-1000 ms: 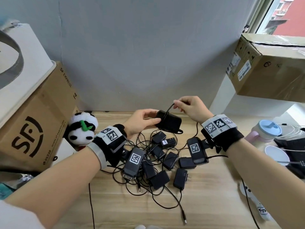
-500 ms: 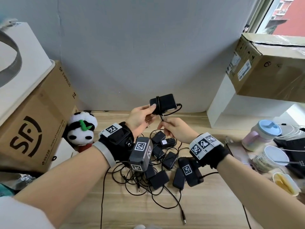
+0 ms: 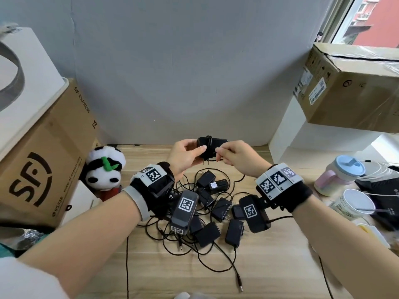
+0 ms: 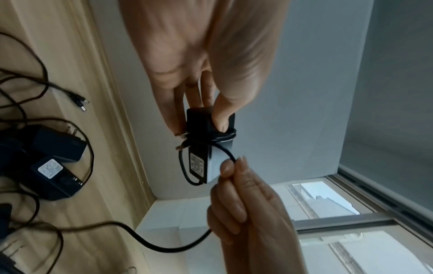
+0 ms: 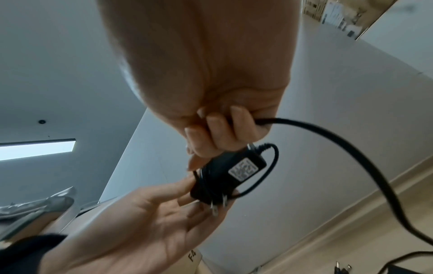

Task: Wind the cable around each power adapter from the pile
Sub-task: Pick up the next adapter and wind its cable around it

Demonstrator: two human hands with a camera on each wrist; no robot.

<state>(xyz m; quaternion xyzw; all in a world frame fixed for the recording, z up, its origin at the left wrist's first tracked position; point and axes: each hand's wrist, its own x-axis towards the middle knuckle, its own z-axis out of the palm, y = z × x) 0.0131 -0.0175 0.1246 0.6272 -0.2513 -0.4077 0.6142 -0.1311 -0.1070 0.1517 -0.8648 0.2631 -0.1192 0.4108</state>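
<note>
We've got one power adapter (image 3: 212, 145) up above the pile (image 3: 212, 209). Our left hand (image 3: 183, 155) pinches its body, our right hand (image 3: 236, 157) grips its cable (image 4: 228, 153). A couple of wraps are on; the pile below looks all unwound.

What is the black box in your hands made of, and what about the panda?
The adapter looks like hard matte black plastic: smooth flat sides, a paper label. Its prongs shine like metal. The panda looks like soft plush fabric, going by its fuzzy outline.
</note>
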